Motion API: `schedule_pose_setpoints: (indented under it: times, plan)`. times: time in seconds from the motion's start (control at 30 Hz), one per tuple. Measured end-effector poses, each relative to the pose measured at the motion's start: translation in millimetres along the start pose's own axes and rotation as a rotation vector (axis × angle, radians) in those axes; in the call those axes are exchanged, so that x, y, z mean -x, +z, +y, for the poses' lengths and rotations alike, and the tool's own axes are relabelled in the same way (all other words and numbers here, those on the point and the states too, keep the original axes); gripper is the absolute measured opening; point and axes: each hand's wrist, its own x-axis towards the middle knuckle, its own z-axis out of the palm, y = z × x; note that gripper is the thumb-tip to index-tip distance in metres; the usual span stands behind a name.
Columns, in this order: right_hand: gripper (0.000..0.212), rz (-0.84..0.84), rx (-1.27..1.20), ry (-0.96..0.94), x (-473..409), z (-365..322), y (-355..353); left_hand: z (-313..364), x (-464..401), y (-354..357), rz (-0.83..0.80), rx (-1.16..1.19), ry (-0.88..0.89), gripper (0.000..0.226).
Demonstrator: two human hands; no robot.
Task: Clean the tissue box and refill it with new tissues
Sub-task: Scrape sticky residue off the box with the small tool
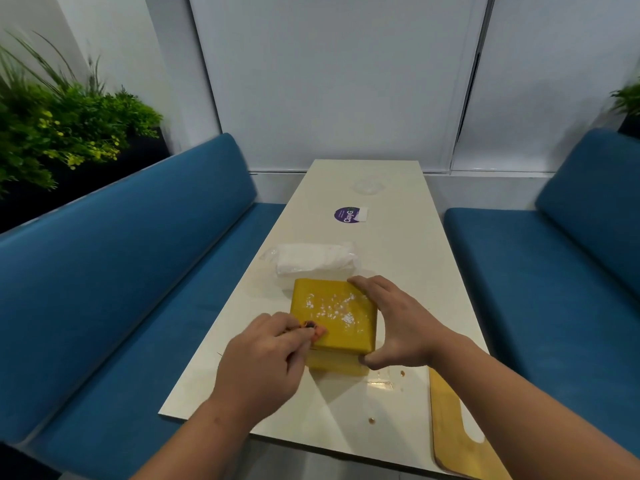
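A yellow tissue box (334,315) lies on the white table (398,271), its flat top face speckled with white residue. My right hand (391,323) clasps the box's right side, fingers over the far corner and thumb at the near corner. My left hand (263,362) is shut on a small orange cloth (315,329), pressed against the box's left near edge. Just behind the box sits a clear-wrapped pack of white tissues (315,259).
A yellow wooden lid with a slot (457,431) lies at the table's near right edge. A round purple sticker (346,214) marks the table farther back. Blue bench seats (121,271) flank both sides; green plants (62,123) stand behind the left bench.
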Motion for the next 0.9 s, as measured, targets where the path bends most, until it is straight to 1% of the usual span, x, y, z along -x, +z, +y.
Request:
schedule_pose_setpoints:
  times: [0.07, 0.17, 0.27, 0.33, 0.4, 0.5, 0.67, 0.77, 0.9]
  plan:
    - [0.117, 0.019, -0.054, 0.011, 3, 2, 2, 7, 0, 2, 0.013, -0.004, -0.005, 0.017]
    - [0.118, 0.104, -0.176, 0.052, 10, 6, 8, 34, -8, 15, -0.012, 0.026, 0.075, 0.021]
    - [0.108, 0.192, -0.259, 0.077, 16, 8, 14, 50, -14, 24, -0.042, 0.013, 0.144, 0.019]
    - [0.106, 0.219, -0.304, 0.099, 18, 9, 15, 46, -13, 21, -0.03, 0.009, 0.122, 0.02]
    - [0.105, 0.225, -0.325, 0.113, 18, 10, 15, 35, -8, 14, -0.021, 0.012, 0.052, 0.022]
    - [0.107, 0.217, -0.331, 0.114, 18, 8, 19, 26, -4, 10, -0.015, -0.002, -0.014, 0.026]
    - [0.109, 0.24, -0.272, 0.063, 16, 5, 28, 47, -8, 22, -0.034, 0.02, 0.04, 0.023]
    - [0.108, 0.269, -0.21, 0.047, 17, 3, 29, 44, -6, 21, -0.037, 0.019, 0.047, 0.022]
    - [0.109, 0.288, -0.159, 0.04, 18, 1, 30, 23, 5, 11, -0.003, -0.005, -0.027, 0.022]
